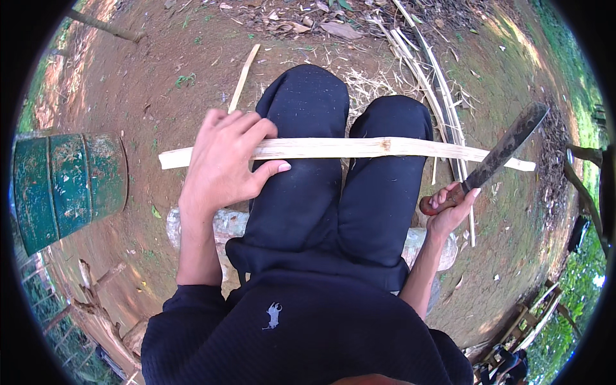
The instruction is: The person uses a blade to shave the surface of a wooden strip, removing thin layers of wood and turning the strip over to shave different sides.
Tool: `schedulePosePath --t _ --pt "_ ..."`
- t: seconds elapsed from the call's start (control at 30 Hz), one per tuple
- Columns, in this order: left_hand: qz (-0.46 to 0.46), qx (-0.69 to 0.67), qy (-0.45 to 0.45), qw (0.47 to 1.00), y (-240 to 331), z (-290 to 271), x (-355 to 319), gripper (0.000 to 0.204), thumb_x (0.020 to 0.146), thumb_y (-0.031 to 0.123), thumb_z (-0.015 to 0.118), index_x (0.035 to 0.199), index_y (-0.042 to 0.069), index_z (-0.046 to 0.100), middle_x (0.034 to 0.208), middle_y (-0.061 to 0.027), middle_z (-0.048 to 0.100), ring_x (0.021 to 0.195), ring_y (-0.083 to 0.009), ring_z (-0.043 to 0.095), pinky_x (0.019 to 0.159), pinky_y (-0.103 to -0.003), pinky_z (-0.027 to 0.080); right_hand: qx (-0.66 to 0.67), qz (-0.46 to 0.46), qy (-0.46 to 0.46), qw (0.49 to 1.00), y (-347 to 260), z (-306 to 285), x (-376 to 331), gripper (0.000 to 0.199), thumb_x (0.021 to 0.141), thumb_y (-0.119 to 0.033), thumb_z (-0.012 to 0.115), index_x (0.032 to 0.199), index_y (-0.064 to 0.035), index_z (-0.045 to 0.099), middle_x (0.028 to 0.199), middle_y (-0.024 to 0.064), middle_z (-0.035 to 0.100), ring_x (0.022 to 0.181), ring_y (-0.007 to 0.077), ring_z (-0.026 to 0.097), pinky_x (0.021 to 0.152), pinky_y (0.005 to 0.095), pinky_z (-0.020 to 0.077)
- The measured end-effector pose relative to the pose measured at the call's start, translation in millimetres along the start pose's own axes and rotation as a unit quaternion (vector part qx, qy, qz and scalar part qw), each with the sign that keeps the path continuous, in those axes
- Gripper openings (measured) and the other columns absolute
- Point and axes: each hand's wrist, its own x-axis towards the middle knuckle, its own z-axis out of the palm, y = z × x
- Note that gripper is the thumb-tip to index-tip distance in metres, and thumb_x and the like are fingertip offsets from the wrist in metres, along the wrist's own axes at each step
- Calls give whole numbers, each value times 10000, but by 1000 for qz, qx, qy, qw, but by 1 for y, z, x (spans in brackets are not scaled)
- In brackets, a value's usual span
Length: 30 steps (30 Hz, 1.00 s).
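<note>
Closed around a pale wooden strip (327, 148) near its left end with the left hand (224, 157), across both knees (308, 96); wrapped round a dark-bladed machete (507, 147) with the right hand (449, 208). Seemingly split already, judging by shavings (372, 86) beyond, with smoothing perhaps left. Long, flat, creamy, slightly bowed, brown-marked at one knot.

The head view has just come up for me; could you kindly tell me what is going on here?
A seated person holds a pale wooden strip across both thighs with the left hand. The right hand grips a machete by its handle. The blade crosses the strip's right part in the picture; whether they touch cannot be told.
</note>
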Motion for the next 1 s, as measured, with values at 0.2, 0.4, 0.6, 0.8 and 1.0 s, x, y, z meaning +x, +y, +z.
schedulePosePath --t 0.2,0.4,0.6,0.8,1.0 --pt "-138 -120 -112 977 -2 -8 1 382 860 410 748 846 29 733 702 -139 680 721 -329 684 684 -440 498 -42 -26 -21 999 6 -3 8 634 1058 -613 363 882 -29 534 554 26 453 450 126 426 435 270 350" --pt "-198 -203 -105 953 0 11 -13 354 888 352 761 847 2 732 649 -135 667 561 -279 653 577 -393 478 -25 -35 8 999 -1 2 8 630 1058 -612 365 887 -30 534 556 20 447 448 129 416 436 280 344" --pt "-235 -517 -58 821 3 -10 1 308 1013 284 643 908 -4 675 618 4 580 514 -37 498 476 -182 365 45 -73 7 996 -14 -12 15 612 1061 -599 361 918 -31 539 579 24 462 466 127 431 455 267 358" --pt "-86 -735 73 669 57 2 43 344 1046 203 577 1260 -52 492 961 -88 639 664 -117 620 593 -252 547 87 -52 46 994 -27 -10 8 618 1062 -606 352 905 -35 528 568 21 424 447 122 407 438 259 351" --pt "-87 -802 130 576 129 37 80 325 982 79 662 1202 -38 452 1042 -161 663 924 -335 744 820 -427 657 55 -91 36 994 -42 -9 -1 622 1053 -621 361 903 -44 538 565 17 429 446 121 414 429 256 348"
